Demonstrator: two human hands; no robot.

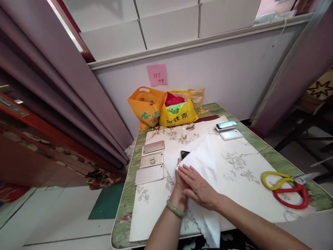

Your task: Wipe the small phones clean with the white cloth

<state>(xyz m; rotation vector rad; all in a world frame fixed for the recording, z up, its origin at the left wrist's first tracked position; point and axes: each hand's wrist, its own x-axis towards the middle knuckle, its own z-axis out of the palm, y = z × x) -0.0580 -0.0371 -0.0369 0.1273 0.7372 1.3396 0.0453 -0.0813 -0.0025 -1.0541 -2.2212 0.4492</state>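
Observation:
A dark phone (184,154) shows only at its far end, the rest being covered by a white cloth (205,159). My left hand (180,180), with a green bangle at the wrist, is curled under the cloth and around the phone, its fingers mostly hidden. On top lies my right hand (196,184), fingers stretched out nearly flat and pressing the cloth toward the phone. The cloth has a wavy edge and trails down past the table's front edge. To the left of my hands lie a pinkish phone (149,174), a gold phone (151,160) with a round ring grip, and a rose-gold phone (154,147).
Yellow-and-red-handled scissors (288,187) lie at the right. Two more phones, a dark-screened one (225,126) and a white one (231,134), lie farther back. A small white bottle (184,133) stands before an orange bag (147,107) and a yellow bag (179,116).

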